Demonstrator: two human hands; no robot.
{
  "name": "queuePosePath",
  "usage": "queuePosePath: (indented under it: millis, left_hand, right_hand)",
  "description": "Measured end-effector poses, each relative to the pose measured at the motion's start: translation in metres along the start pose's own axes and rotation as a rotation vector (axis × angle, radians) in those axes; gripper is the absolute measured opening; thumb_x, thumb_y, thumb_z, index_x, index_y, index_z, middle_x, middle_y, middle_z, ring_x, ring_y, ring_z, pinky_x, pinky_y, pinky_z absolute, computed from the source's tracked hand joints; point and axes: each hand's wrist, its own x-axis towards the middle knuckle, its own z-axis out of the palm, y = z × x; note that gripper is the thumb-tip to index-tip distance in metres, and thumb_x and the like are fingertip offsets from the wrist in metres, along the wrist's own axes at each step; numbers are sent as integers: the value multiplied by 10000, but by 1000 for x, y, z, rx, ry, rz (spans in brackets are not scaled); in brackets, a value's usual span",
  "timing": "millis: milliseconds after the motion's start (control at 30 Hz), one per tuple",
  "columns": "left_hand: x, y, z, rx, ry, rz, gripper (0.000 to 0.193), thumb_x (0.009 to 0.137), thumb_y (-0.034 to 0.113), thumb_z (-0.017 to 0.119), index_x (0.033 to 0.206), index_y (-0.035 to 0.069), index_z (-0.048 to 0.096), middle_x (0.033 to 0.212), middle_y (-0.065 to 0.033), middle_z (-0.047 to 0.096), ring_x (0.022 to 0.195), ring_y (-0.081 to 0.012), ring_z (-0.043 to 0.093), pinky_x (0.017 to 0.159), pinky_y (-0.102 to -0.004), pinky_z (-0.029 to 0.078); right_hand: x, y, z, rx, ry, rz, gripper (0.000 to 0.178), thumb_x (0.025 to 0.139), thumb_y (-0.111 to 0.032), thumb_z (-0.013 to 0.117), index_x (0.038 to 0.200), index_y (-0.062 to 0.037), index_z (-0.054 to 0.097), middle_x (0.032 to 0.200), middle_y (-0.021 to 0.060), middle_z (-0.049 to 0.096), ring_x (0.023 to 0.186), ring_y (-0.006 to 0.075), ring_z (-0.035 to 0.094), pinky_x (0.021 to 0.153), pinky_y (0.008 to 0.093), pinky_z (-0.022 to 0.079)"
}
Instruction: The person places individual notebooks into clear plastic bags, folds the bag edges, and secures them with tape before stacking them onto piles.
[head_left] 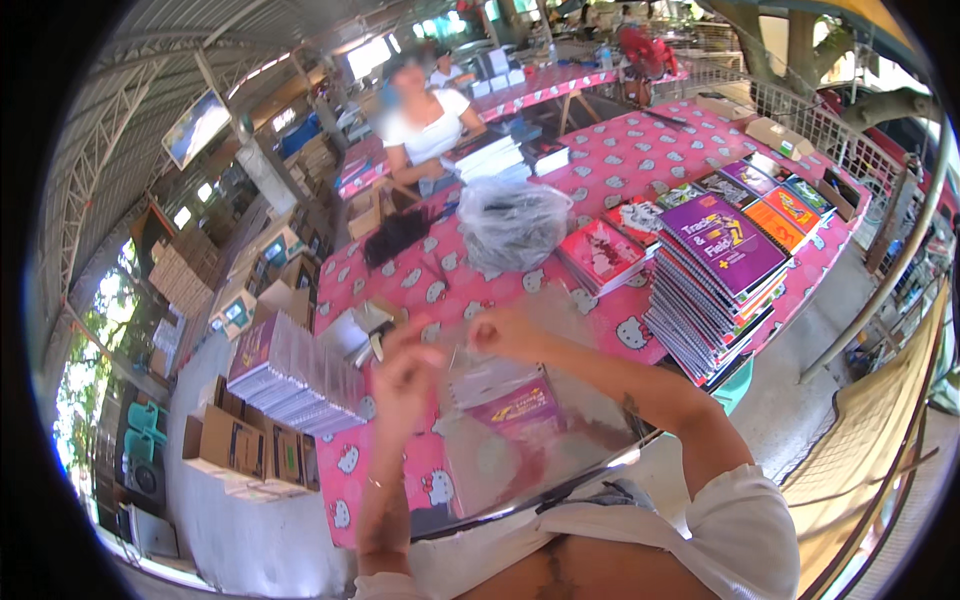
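Note:
A purple spiral notebook [515, 405] lies in front of me, partly under clear plastic. My right hand [500, 332] is closed just above its far edge; what the fingers hold, if anything, is hidden. To the left of the notebook my left hand [405, 368] is raised and blurred, its fingers apart and nothing visible in them. Left of that hand stands a row of notebooks in clear sleeves [300, 378]. A tall stack of purple spiral notebooks [705, 265] rises to the right, beside red notebooks [603, 256].
A pink patterned cloth [640, 170] covers the table. Beyond my hands sits a clear plastic bag [512, 225]. Across the table a person in a white top [432, 125] is near a stack of white books [490, 160]. Cardboard boxes [232, 440] stand at the left.

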Motion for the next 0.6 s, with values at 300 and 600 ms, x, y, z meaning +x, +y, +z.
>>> queuePosePath:
  millis: [300,600]
  left_hand:
    - [-58,-43,112,-1379,-112,-687,461,866,44,683,1313,24,570,1174,-68,649,1061,-145,606,926,-282,464]
    - [-48,-43,100,-1193,-308,-766,352,901,234,717,1201,52,688,872,48,648,759,-13,521,672,-171,435]
  right_hand:
    - [5,39,6,127,154,-196,680,774,-335,814,1325,-36,551,1233,139,615,1116,214,585,967,355,448]
    - [0,25,-6,239,-378,-14,743,774,-348,824,1393,-76,516,1380,125,523,1313,196,472,1119,337,345]
